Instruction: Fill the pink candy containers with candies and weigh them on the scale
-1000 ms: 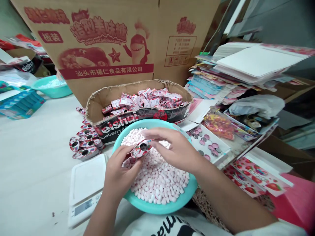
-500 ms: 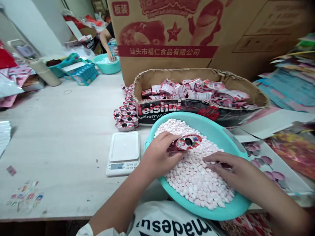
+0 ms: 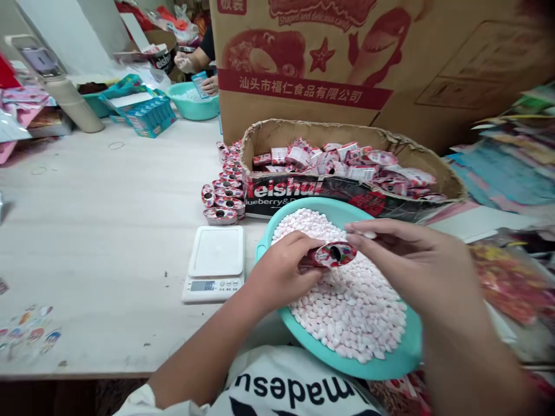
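My left hand [image 3: 281,270] grips a small red and white candy pack [image 3: 332,255] with a round hole on top, held over a teal basin [image 3: 392,364] full of pink and white candy pellets [image 3: 347,303]. My right hand [image 3: 411,263] hovers just right of the pack, fingers curled, with pale pellets at its fingertips close to the hole. Behind the basin a torn, low cardboard box [image 3: 269,136] holds several pink packs [image 3: 342,159].
A small white scale [image 3: 215,263] sits left of the basin. Several filled packs [image 3: 223,193] lie in a row by the low box. A big printed carton [image 3: 368,63] stands behind. Another person's hands [image 3: 195,69] work at a far teal bowl. Stacked papers lie right.
My right hand rose from the pellets in the basin up to the pack's hole, carrying pellets. My view turned left earlier and now holds roughly steady.
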A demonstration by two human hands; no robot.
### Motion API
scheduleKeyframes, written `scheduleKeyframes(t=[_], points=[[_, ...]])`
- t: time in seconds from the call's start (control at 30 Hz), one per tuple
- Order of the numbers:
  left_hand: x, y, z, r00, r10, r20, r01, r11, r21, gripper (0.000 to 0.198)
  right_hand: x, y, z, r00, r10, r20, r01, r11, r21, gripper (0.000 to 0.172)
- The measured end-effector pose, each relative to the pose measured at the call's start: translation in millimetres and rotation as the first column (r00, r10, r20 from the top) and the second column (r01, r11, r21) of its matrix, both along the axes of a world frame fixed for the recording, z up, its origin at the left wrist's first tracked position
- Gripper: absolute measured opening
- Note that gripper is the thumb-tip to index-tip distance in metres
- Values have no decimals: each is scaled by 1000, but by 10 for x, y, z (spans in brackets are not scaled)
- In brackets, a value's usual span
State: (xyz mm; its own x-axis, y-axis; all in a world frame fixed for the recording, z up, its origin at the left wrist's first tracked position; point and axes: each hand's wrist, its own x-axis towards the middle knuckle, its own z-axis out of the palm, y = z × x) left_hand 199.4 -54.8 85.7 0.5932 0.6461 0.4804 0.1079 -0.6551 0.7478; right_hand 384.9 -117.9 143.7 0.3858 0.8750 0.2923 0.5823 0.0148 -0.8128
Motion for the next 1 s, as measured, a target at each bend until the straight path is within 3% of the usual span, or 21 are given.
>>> scheduleKeyframes(t=[0.17,0.6,0.7,0.8,0.9,1.0], points=[[2,-3,-21,1000,14,20,-14,1000,-6,40,-144,85,-136,976,81,-201,-56,990,128,10],[11,13,-41,1000,20,-2,-20,994,-103,42,-163,23,-324,946,176,-273,-94,953,290,11],[10,7,-41,1000,26,-2,-26,994,-102,42,-145,13,-345,940,135,-314,-30,948,318,8],[12,-1,-19,1000,7,-3,-7,993,-118,38,-31,-13,-388,959,-4,-284,98,943,318,8],[14,-4,3,1000,6,-11,-7,990,-140,36,200,-38,-495,973,-121,-197,165,961,223,14],[7,-7,10,1000,7,-14,-9,988,-153,35,435,-47,-648,980,-159,-117,159,987,-12,29]])
